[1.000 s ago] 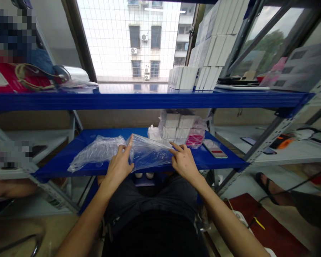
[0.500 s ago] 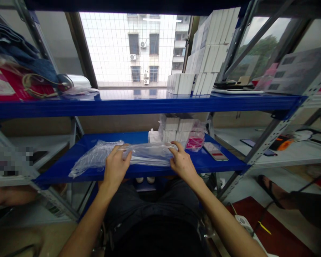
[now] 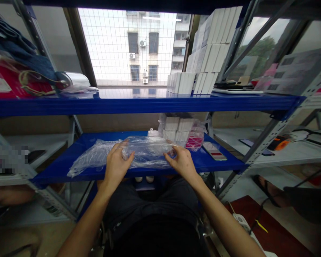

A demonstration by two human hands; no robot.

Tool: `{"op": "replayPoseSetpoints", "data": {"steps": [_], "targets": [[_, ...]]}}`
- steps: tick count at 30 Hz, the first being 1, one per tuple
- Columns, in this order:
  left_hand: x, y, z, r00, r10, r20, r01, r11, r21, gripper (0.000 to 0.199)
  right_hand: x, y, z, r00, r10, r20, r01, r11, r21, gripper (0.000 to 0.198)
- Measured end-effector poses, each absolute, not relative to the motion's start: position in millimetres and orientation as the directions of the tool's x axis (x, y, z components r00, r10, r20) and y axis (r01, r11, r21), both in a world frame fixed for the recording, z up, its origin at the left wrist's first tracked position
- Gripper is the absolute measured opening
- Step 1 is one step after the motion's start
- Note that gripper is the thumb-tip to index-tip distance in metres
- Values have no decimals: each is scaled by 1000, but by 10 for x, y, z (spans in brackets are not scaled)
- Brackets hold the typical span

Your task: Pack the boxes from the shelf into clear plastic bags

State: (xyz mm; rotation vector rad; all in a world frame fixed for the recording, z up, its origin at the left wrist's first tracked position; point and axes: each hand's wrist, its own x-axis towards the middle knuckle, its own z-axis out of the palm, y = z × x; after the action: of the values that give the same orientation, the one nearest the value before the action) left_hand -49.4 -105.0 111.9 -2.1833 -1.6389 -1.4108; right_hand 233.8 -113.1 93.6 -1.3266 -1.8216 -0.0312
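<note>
A clear plastic bag [image 3: 148,151] spans the space between my two hands, just above the front of the blue shelf. My left hand [image 3: 117,160] grips its left end, thumb towards me and fingers at the far side. At the right end, my right hand [image 3: 182,159] has its bent fingers and thumb on the film. Glare on the plastic partly hides where the fingertips meet it. Left of my left hand lies a crumpled heap of clear plastic bags [image 3: 89,159].
Behind my hands stand wrapped white boxes [image 3: 172,130] and a pink packet [image 3: 194,142]. A phone [image 3: 214,151] lies to the right on the blue shelf [image 3: 56,171]. White boxes [image 3: 203,64] are stacked on the upper shelf [image 3: 139,106]. Another person's foot [image 3: 269,191] shows at right.
The plastic between my hands has bulged upward and opened out, from a flatter, folded strip. My right thumb has shifted slightly left. The head view has moved a little.
</note>
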Motion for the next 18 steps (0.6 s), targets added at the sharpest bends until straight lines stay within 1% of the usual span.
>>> {"op": "replayPoseSetpoints", "data": {"steps": [1, 3, 5, 6, 7, 9, 11, 13, 15, 16, 18], "targets": [[-500, -1051, 1100, 33, 740, 671, 801, -421, 425, 57, 2359, -1123, 916, -99, 762, 640, 795, 447, -410, 54], [-499, -1056, 1017, 89, 797, 598, 837, -385, 389, 81, 2402, -1105, 853, -155, 780, 606, 827, 438, -352, 74], [-480, -1050, 901, 125, 878, 462, 878, -315, 360, 99, 2440, -1081, 772, -152, 828, 540, 879, 363, -308, 93], [-465, -1036, 842, 133, 914, 385, 898, -275, 344, 103, 2456, -1063, 734, -134, 853, 504, 903, 314, -292, 97], [-450, -1010, 789, 133, 941, 310, 915, -236, 326, 105, 2469, -1040, 702, -118, 878, 464, 922, 271, -278, 96], [-424, -911, 720, 144, 972, 187, 936, -195, 292, 106, 2489, -979, 672, -115, 931, 346, 944, 211, -253, 87], [-411, -744, 710, 211, 976, 59, 938, -219, 268, 107, 2504, -892, 694, -123, 978, 170, 962, 159, -221, 86], [-413, -529, 753, 308, 946, -106, 930, -275, 242, 104, 2515, -777, 757, -128, 992, 7, 976, 127, -175, 91], [-427, -306, 820, 363, 900, -242, 925, -318, 206, 95, 2526, -634, 829, -145, 985, -93, 982, 132, -134, 95], [-437, -204, 849, 371, 886, -278, 925, -328, 191, 91, 2533, -556, 856, -164, 977, -133, 981, 148, -123, 95], [-459, -39, 881, 385, 872, -302, 922, -346, 175, 86, 2555, -404, 879, -217, 952, -214, 973, 194, -123, 97]]}}
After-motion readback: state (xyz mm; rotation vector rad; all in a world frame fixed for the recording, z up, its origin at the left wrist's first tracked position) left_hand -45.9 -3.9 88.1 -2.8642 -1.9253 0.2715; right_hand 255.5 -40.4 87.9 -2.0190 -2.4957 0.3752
